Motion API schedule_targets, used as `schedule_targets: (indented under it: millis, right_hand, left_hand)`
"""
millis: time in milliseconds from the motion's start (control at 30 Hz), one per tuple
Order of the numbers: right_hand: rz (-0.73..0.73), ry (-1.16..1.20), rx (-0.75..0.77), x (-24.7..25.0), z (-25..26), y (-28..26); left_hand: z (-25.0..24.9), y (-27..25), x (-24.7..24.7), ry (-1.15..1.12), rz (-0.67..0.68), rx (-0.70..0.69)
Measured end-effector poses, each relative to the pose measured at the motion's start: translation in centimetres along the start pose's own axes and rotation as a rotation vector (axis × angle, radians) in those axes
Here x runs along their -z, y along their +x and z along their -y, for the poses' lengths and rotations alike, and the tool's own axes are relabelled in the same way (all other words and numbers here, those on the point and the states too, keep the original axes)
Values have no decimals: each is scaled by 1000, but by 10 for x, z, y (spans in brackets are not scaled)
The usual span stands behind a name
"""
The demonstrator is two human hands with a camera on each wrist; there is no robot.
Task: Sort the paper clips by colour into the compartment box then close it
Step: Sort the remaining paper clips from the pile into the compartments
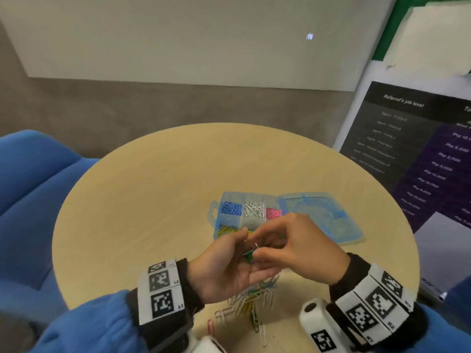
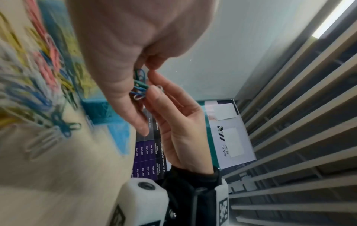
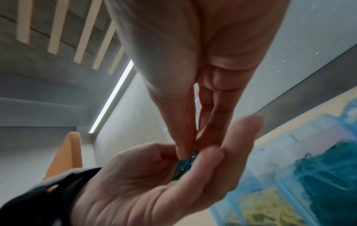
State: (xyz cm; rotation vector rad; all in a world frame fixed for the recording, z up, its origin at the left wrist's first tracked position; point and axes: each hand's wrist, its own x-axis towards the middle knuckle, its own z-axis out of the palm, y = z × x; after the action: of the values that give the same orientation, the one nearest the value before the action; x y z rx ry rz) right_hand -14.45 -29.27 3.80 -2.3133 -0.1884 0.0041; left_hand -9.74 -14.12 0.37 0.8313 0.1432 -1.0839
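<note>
An open light-blue compartment box [image 1: 220,225] sits mid-table, its lid [image 1: 318,215] folded flat to the right. The back row holds blue clips [image 1: 231,208], white clips [image 1: 253,208] and pink clips [image 1: 274,213]; yellow clips [image 1: 225,230] lie front left. Just in front of the box my left hand [image 1: 239,253] is cupped palm-up around a small bunch of green and blue clips [image 1: 249,256] [image 2: 139,85] [image 3: 184,165]. My right hand [image 1: 257,247] pinches into that bunch with thumb and forefinger. The box's front right compartments are hidden behind the hands.
A pile of loose mixed clips [image 1: 252,299] lies on the round beige table [image 1: 153,200] under the hands, near its front edge. A blue armchair [image 1: 33,200] stands at the left and a printed banner [image 1: 420,154] at the right.
</note>
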Motion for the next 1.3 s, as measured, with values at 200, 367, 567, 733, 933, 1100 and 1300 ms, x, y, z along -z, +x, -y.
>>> schedule_targets:
  millis: [200, 367, 567, 733, 933, 1100, 1300]
  right_hand:
    - [-64, 74, -18, 15, -11, 1]
    - [-188, 180, -36, 22, -23, 0]
    - [-237, 125, -41, 28, -29, 16]
    - [-351, 321, -40, 37, -29, 36]
    - [-397, 300, -40, 41, -32, 53]
    - [-417, 277, 3, 40, -28, 50]
    - [-379, -22, -60, 38, -34, 30]
  left_hand:
    - [4, 23, 1, -191, 90, -66]
    - [4, 29, -6, -367, 201, -48]
    - [-9, 43, -10, -476, 251, -10]
    - [-26, 53, -6, -465, 250, -60]
    - [-32, 56, 10, -498, 263, -119]
    - [-33, 53, 14, -488, 266, -163]
    - [-34, 52, 18, -400, 205, -243]
